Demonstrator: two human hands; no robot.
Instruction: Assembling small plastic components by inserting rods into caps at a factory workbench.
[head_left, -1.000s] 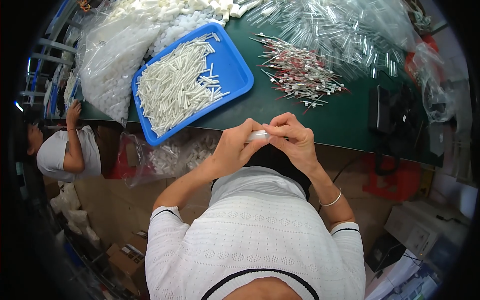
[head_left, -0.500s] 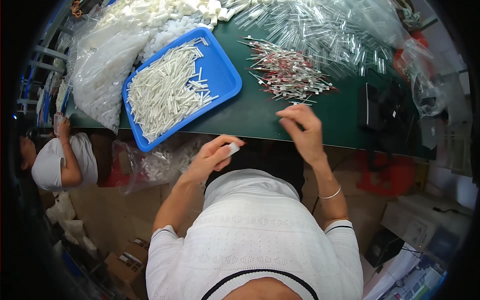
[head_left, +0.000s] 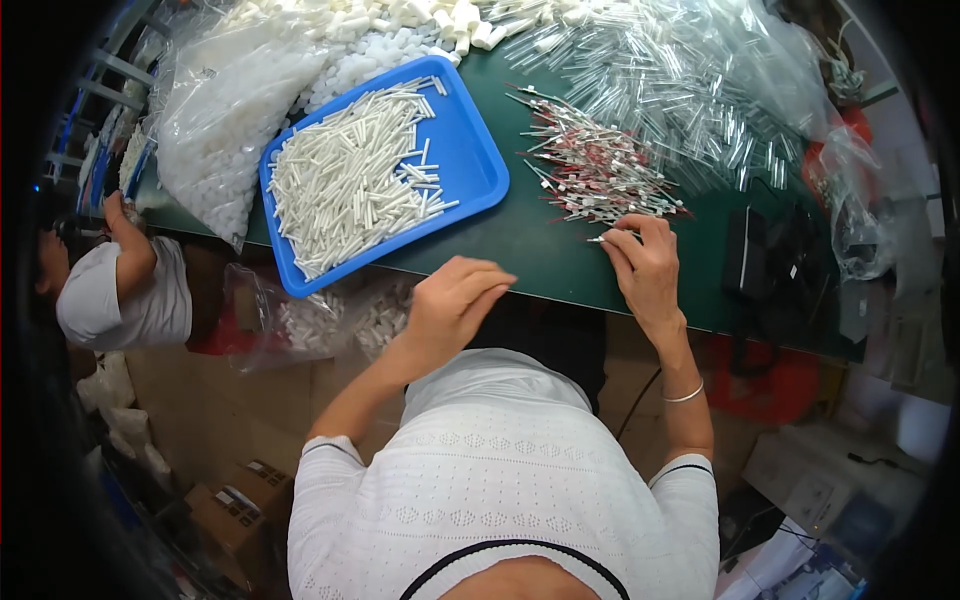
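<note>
Just at the near edge of the red-tipped pins (head_left: pixel 598 170), one pin is pinched between the fingertips of the right hand (head_left: pixel 645 268). Whether anything is held in the loosely curled left hand (head_left: pixel 450 305) cannot be told. Neighbouring pins could be dragged along, since they lie tangled. One blue tray (head_left: pixel 470 160) of white tubes (head_left: pixel 345 180) is seen on the left; the pins are too many to count.

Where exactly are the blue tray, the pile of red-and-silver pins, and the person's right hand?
blue tray (head_left: pixel 470 165): head view, on the bare blue floor near its right side.
pile of red-and-silver pins (head_left: pixel 595 165): head view, on the middle of the heap.
right hand (head_left: pixel 645 270): head view, on the back of the hand.
</note>
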